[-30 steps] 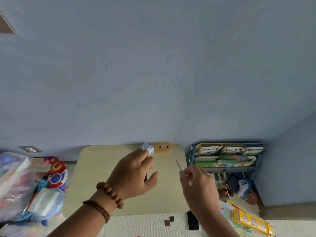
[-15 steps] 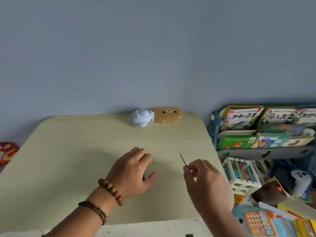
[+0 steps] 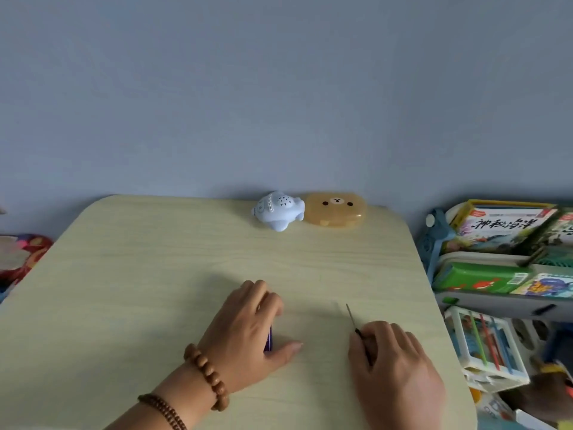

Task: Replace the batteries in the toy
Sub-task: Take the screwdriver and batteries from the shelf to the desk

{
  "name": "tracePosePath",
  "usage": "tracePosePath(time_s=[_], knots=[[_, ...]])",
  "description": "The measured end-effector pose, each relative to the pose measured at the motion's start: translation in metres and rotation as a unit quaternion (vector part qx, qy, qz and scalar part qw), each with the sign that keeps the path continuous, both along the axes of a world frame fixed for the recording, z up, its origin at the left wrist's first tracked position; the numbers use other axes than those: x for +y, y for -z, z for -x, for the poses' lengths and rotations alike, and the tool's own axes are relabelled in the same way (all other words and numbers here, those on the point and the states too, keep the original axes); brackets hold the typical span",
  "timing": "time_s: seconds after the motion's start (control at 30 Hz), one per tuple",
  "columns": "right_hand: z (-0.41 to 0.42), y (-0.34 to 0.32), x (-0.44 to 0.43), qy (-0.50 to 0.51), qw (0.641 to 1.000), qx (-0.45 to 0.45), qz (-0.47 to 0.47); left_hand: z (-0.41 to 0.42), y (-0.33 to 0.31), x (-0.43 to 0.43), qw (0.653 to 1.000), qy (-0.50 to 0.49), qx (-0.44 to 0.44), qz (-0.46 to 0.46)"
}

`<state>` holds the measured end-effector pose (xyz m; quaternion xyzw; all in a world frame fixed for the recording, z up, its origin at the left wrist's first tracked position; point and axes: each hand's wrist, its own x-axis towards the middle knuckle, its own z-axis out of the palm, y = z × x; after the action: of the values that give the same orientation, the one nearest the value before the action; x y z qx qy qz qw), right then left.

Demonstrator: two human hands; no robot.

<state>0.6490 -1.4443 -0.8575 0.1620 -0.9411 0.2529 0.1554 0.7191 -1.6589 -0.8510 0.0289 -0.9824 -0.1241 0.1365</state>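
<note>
A pale blue airplane-shaped toy (image 3: 277,210) sits at the far edge of the light wooden table (image 3: 155,274), touching an amber bear-face case (image 3: 335,209). My left hand (image 3: 248,330) rests low on the table, cupped over a small dark purple object (image 3: 268,338) that is mostly hidden; I cannot tell what it is. My right hand (image 3: 393,367) pinches a thin screwdriver (image 3: 353,319), its tip pointing up and away, just above the tabletop. Both hands are well short of the toy.
A shelf with picture books (image 3: 496,231) stands to the right of the table, with a white toy cage (image 3: 486,346) below it. A colourful toy (image 3: 18,259) lies at the left edge. A blue-grey wall runs behind the table.
The view has dropped and closed in on the table. Both hands have come down nearer the tabletop, the left still covering the dark object, the right still holding the screwdriver.
</note>
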Motion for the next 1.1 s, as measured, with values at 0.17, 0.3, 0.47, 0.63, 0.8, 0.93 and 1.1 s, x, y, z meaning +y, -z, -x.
tracePosePath(time_s=[0.17,0.3,0.47,0.63,0.8,0.93,1.1], knots=[[0.000,-0.002,0.000,-0.004,0.999,-0.029,-0.031,-0.001,-0.001,0.000,1.000,-0.011,-0.015,-0.014],[0.004,-0.005,-0.001,-0.010,0.999,-0.025,-0.039,-0.012,-0.008,-0.004,0.998,-0.011,-0.052,-0.024],[0.014,0.000,-0.002,-0.029,0.998,0.005,-0.051,-0.020,-0.004,-0.010,0.998,-0.006,-0.045,-0.034],[0.025,0.005,0.002,-0.055,0.995,0.037,-0.078,-0.019,0.004,-0.021,0.998,0.015,-0.038,-0.045],[0.028,0.005,0.004,-0.075,0.993,0.038,-0.088,-0.017,0.007,-0.027,0.994,0.062,-0.035,-0.081],[0.024,0.006,0.004,-0.092,0.988,0.047,-0.113,-0.017,0.007,-0.030,0.992,0.081,-0.036,-0.085],[0.017,0.004,0.009,-0.105,0.986,0.026,-0.129,-0.021,0.008,-0.028,0.993,0.081,-0.023,-0.082]])
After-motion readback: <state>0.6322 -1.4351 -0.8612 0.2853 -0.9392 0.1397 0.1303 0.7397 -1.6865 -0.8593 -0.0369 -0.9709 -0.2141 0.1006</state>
